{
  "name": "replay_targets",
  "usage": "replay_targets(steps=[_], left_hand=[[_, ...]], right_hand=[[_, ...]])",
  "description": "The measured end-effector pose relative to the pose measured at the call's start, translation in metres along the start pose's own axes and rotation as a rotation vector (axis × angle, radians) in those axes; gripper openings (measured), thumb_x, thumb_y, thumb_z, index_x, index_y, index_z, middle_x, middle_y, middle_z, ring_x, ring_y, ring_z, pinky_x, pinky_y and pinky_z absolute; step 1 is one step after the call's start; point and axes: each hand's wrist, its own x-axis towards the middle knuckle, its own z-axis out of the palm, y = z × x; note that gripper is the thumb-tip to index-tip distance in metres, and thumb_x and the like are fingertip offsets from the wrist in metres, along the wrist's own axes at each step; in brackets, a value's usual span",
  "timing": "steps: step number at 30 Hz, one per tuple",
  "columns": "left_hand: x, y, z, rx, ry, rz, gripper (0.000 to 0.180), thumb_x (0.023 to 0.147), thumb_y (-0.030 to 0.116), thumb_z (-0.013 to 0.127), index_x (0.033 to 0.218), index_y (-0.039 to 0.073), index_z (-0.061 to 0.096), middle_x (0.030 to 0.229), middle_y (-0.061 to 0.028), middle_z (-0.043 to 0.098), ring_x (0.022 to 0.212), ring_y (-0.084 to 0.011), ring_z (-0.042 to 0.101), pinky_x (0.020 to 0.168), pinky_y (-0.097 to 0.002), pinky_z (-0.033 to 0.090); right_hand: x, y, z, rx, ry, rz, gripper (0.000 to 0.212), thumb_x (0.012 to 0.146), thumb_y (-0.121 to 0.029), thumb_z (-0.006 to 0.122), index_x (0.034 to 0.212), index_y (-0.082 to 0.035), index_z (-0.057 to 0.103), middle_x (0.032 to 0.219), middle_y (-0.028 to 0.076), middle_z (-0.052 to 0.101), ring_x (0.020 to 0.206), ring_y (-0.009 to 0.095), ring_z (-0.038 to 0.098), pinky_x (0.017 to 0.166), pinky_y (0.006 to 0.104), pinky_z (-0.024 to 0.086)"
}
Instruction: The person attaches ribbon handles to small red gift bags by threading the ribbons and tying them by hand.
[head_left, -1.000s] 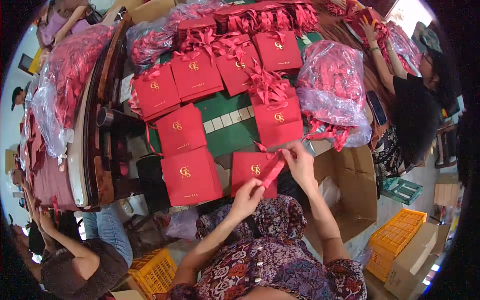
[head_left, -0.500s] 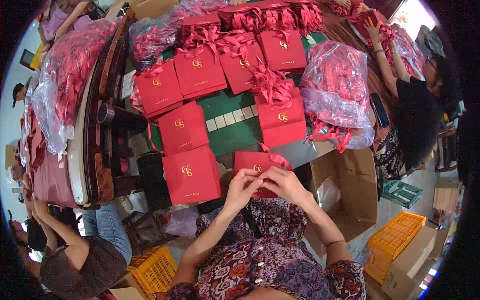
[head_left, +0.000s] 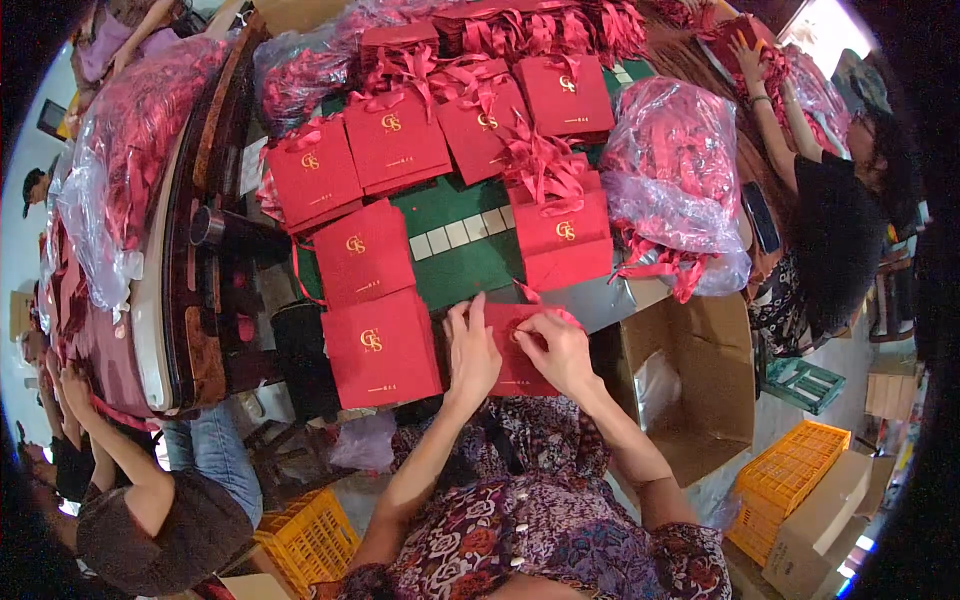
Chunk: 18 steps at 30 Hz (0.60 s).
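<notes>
A red paper gift bag [head_left: 515, 380] lies flat right in front of me, partly covered by my hands. My left hand [head_left: 472, 350] rests along the bag's left edge, fingers stretched out and apart. Over the middle of the bag, my right hand [head_left: 560, 352] is closed, thumb and fingertips pinched together; whatever it holds is too small or hidden to name. Beside my left hand lies a stack of red gift bags [head_left: 385, 370] with gold print. Just beyond my right hand is another red bag pile [head_left: 565, 255], topped by loose red ribbon handles [head_left: 545, 165].
More red bag stacks [head_left: 400, 145] line the green table [head_left: 455, 275]. A plastic sack of red ribbons [head_left: 670, 150] stands at the right, above an open cardboard box [head_left: 700, 390]. At the left sits a dark tumbler [head_left: 215, 228]. Co-workers [head_left: 840, 220] sit on both sides.
My hands have come apart. The left has moved to the bag's left edge and opened out, while the right stays pinched over the bag.
</notes>
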Motion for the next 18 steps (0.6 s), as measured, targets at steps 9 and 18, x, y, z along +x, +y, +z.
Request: replay_targets(steps=[9,18], left_hand=[[-0.003,0.0,0.003,-0.034,-0.123,0.039,0.034,0.086,0.005,0.065,0.12,0.005,0.059,0.117,-0.0215,0.049,0.101,-0.0429,0.058,0.082,-0.0476,0.052],[0.002,0.005,-0.001,-0.08,-0.136,0.111,0.021,0.085,0.002,0.063,0.105,0.002,0.058,0.105,-0.0169,0.056,0.096,-0.0386,0.059,0.082,-0.0468,0.05]], right_hand=[[-0.003,0.008,0.016,-0.061,0.039,0.1,0.01,0.082,-0.011,0.072,0.087,-0.005,0.065,0.083,0.013,0.066,0.075,0.034,0.066,0.065,0.0434,0.053],[-0.008,0.009,0.012,-0.034,0.002,0.139,0.014,0.08,-0.015,0.074,0.083,-0.004,0.065,0.079,0.015,0.067,0.072,0.034,0.067,0.063,0.043,0.053]])
